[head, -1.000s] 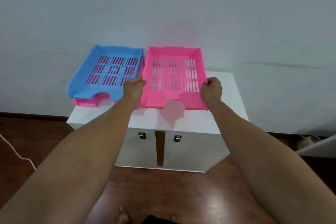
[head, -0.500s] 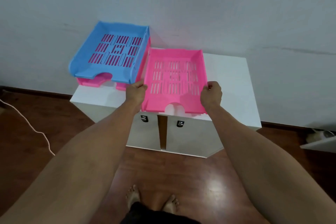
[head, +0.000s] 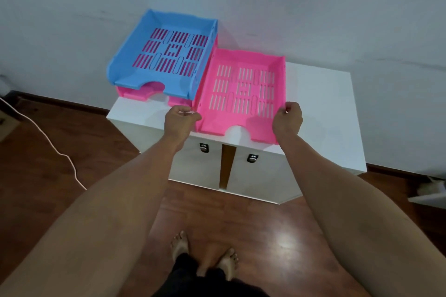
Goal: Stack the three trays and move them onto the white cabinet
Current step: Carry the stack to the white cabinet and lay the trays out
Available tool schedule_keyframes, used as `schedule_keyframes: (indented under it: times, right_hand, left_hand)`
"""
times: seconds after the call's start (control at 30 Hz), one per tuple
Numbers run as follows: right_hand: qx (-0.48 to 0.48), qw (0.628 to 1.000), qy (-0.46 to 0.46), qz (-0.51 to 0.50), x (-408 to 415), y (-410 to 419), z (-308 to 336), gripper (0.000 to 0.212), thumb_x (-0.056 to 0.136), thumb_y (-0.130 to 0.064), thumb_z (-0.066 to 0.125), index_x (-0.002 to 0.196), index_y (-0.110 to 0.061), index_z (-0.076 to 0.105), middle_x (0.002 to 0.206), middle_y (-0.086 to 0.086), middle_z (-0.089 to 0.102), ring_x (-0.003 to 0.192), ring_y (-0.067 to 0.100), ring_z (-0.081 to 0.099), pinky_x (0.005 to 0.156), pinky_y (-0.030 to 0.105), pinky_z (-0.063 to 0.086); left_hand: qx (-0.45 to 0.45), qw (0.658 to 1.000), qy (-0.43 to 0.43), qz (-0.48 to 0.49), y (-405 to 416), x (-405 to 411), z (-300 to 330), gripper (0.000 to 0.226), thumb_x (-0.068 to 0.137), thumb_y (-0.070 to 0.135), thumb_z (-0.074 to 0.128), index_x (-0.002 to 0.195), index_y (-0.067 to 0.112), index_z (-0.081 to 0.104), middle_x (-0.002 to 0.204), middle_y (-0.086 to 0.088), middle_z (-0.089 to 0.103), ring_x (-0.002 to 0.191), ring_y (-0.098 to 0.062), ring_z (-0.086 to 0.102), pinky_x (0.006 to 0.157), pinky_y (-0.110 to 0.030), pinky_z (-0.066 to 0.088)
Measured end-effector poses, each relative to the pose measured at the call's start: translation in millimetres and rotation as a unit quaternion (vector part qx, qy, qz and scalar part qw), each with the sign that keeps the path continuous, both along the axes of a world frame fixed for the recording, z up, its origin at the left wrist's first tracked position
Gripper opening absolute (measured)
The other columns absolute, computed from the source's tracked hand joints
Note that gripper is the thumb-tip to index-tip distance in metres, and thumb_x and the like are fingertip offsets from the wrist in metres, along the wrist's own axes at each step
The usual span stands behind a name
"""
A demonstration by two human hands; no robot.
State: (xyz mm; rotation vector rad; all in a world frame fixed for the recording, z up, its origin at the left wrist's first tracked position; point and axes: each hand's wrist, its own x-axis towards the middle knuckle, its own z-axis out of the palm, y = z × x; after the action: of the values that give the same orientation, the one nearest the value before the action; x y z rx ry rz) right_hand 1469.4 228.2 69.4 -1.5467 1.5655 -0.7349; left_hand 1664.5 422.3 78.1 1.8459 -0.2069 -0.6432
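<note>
Pink plastic is sitting closest to me: the single pink tray (head: 243, 94) is lying flat near the front edge of the white cabinet (head: 321, 116), and I am pinching its two front corners, my left hand (head: 181, 119) curled closed on the left corner and my right hand (head: 287, 120) closed on the right one. Both grips are looking shallow, fingertips on thin rim only, so I am judging that a lift from here could let the tray tip backward or twist out of one hand. Its front lip is also lying right at the cabinet's edge above the two doors, so a pull toward me could drag it off onto the wooden floor (head: 217, 219), where my bare feet are standing. Farther back and to the left, the blue tray (head: 164, 53) is resting on a second pink tray (head: 135, 94), and that pair is overhanging the cabinet's left edge. They are touching or nearly touching my tray's left wall. I am worrying that swinging my tray up and across could clip the blue wall and shove the overhanging pair off. A misaligned landing on the blue rim could leave the stack rocking against the wall (head: 289, 7).
</note>
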Motion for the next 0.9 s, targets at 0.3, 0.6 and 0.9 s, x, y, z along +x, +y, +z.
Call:
schedule_keyframes:
  times: [0.3,0.6,0.9]
  right_hand:
    - [-0.017,0.999,0.027,-0.006,25.3,-25.9,-1.3,0.025,0.105,-0.01,0.042,0.124,-0.005,0.057,0.107,0.003,0.058,0.091,0.022,0.056,0.077,0.03,0.043]
    - [-0.02,0.999,0.027,-0.026,47.8,-37.3,-0.7,0.025,0.104,-0.009,0.042,0.122,-0.005,0.057,0.104,0.002,0.057,0.091,0.022,0.056,0.078,0.032,0.046]
    - [-0.002,0.999,0.039,-0.018,48.7,-39.9,3.1,0.028,0.104,-0.012,0.041,0.128,-0.006,0.054,0.11,0.006,0.059,0.095,0.025,0.058,0.078,0.031,0.043]
  left_hand:
    - [0.038,0.997,-0.048,-0.054,-7.6,19.8,-13.2,0.043,0.078,0.025,0.087,0.116,0.011,0.07,0.102,-0.006,0.074,0.096,-0.027,0.07,0.097,-0.048,0.058]
    - [0.039,0.997,-0.064,0.006,-19.3,28.4,-20.2,0.035,0.085,0.029,0.082,0.112,0.008,0.078,0.085,-0.003,0.075,0.07,-0.02,0.07,0.089,-0.047,0.062]
    - [0.05,0.994,-0.096,-0.016,-17.4,28.8,-15.5,0.032,0.085,0.031,0.081,0.106,0.008,0.079,0.083,0.0,0.074,0.083,-0.025,0.075,0.088,-0.039,0.061]
